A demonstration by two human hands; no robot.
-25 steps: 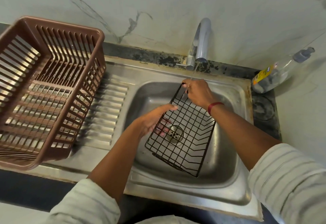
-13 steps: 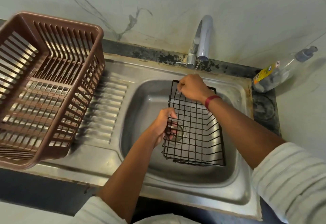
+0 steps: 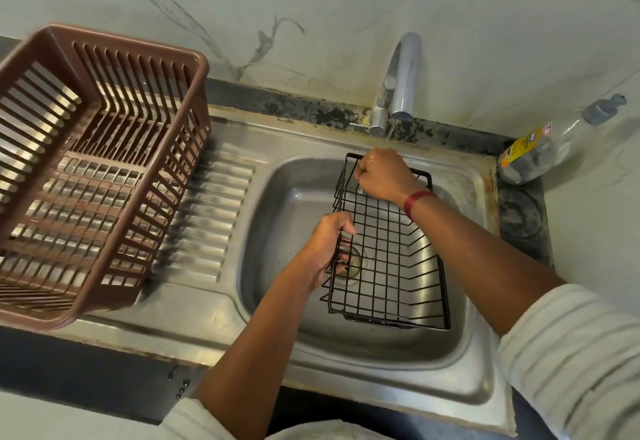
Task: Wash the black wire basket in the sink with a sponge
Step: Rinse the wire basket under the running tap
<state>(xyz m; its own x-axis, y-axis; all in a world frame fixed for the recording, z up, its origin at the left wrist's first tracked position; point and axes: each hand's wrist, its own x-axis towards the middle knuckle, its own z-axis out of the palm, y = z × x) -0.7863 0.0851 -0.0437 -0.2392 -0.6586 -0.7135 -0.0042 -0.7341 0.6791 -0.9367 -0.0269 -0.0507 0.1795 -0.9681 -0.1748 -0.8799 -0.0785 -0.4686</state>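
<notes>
Head view: black wire basket (image 3: 388, 256) lies in the sink (image 3: 346, 363) bowl, over the drain; your left hand (image 3: 325, 249) curls round its left rim wire; your right hand (image 3: 384, 176) grips the far rim under the tap (image 3: 403, 79)'s thin stream. Likely light, stiff, slick when wet; keep to the thicker rim wires; no sponge in sight.

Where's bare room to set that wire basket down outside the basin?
Bare: the ribbed drainboard strip between the brown crate and the basin, and the steel rim along the front. Crowded: the basin, with the black wire basket, left hand, right hand; a bottle takes the right corner.
</notes>
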